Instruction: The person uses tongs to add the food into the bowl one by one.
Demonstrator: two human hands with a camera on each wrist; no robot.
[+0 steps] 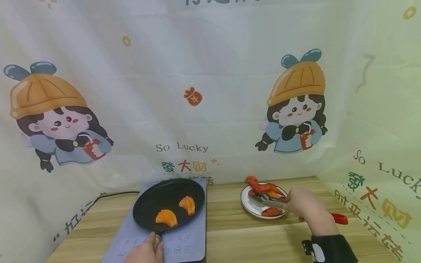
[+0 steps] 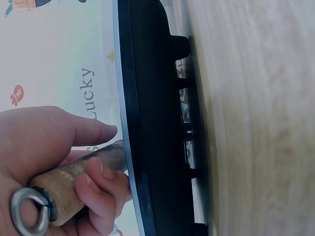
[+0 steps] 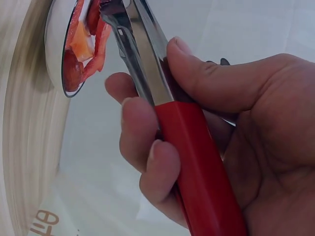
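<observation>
A black frying pan sits on a grey induction cooktop and holds two orange salmon slices. My left hand grips the pan's wooden handle, which ends in a metal ring. My right hand grips red-handled metal tongs, fingers and thumb curled round them. The tong tips reach into a white plate of red and orange fish pieces. Whether the tips hold a piece I cannot tell.
A wooden table carries everything. Printed cartoon cloth hangs behind and along the right side. A black cable runs from the cooktop to the left. A black wrist strap is on my right arm.
</observation>
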